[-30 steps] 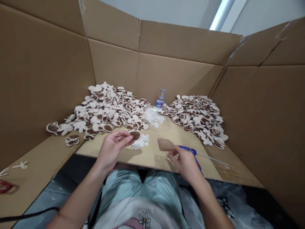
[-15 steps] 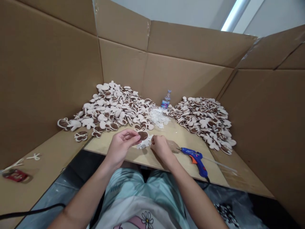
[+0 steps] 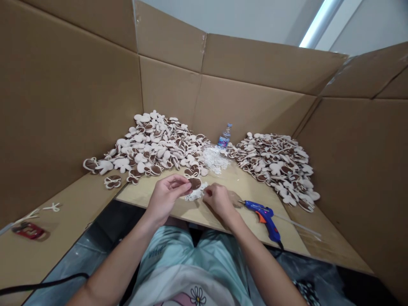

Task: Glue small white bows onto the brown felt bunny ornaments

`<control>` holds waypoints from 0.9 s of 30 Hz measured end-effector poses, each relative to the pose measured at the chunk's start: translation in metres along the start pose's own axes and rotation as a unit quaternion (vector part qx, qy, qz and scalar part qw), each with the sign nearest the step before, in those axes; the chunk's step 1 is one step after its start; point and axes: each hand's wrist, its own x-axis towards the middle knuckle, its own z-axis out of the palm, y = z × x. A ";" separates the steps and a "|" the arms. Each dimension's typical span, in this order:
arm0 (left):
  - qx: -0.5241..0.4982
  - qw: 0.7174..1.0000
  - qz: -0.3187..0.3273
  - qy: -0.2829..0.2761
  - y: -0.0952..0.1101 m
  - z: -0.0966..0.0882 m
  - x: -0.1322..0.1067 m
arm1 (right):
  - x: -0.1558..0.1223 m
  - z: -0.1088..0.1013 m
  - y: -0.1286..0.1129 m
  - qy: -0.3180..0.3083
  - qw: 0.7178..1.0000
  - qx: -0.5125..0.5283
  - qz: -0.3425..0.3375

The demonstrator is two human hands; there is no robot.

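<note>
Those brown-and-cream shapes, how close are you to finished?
Two heaps of shapes look done. The left hand holds one more shape, the right hand is at the white lace under it. Still left: a lace pile by the water bottle; the blue glue gun lies on the board.

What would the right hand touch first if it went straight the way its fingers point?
The right hand would probably meet the white lace piece first, beside the brown shape in the left hand, though depth is unclear.

Nothing legible beyond the blue label [image 3: 223, 142] on the plastic water bottle [image 3: 225, 135] (lettering too blurred to read)
</note>
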 end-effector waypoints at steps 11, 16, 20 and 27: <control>0.030 1.000 0.002 -0.001 -0.002 -0.002 0.002 | -0.004 0.005 0.009 0.037 0.960 0.276 0.037; 0.036 0.999 0.012 -0.006 -0.007 -0.001 0.002 | -0.012 0.000 0.002 0.036 0.895 0.434 0.094; 0.034 0.999 0.029 -0.015 -0.013 0.001 0.000 | -0.028 -0.015 -0.009 0.046 0.844 0.522 0.115; 0.037 0.998 0.046 -0.035 -0.016 0.008 -0.012 | -0.057 -0.031 -0.029 0.103 0.749 0.643 0.126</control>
